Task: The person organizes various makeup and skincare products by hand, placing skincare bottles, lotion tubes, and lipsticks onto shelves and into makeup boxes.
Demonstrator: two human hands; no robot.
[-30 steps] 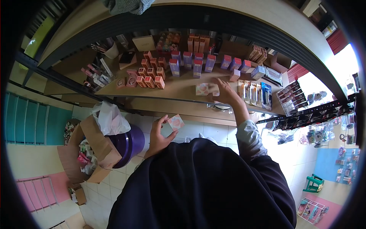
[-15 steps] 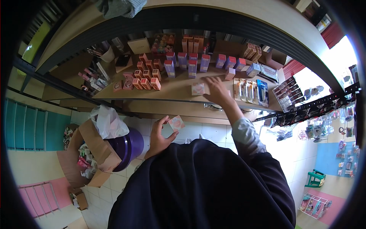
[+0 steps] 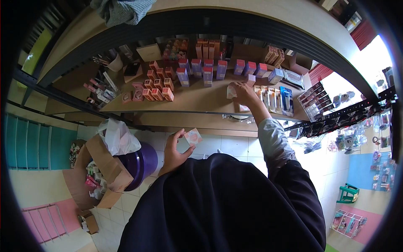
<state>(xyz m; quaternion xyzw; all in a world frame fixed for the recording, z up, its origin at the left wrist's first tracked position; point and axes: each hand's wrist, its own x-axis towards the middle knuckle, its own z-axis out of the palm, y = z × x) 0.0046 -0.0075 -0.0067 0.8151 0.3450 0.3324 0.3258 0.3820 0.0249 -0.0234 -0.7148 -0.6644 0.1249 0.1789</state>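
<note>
My left hand is closed in front of the shelf, holding a small pale pink square cosmetic box between thumb and fingertips. Over the shelf, my right hand is closed on a similar small pale box at its fingertips. Part of another small box shows under my right wrist. Just behind that hand stands a small pink box. Purple boxes with red tops stand at the middle of the shelf, and orange boxes are grouped to their left.
Carded blister packs lie right of my right hand, beside a lipstick rack. The upper shelf's dark beam crosses overhead. Below left are a purple bucket with a white plastic bag and an opened cardboard box.
My right hand has closed on the small box that lay on the shelf beside its fingers, and the box has shifted right and back. My left hand still holds its box.
</note>
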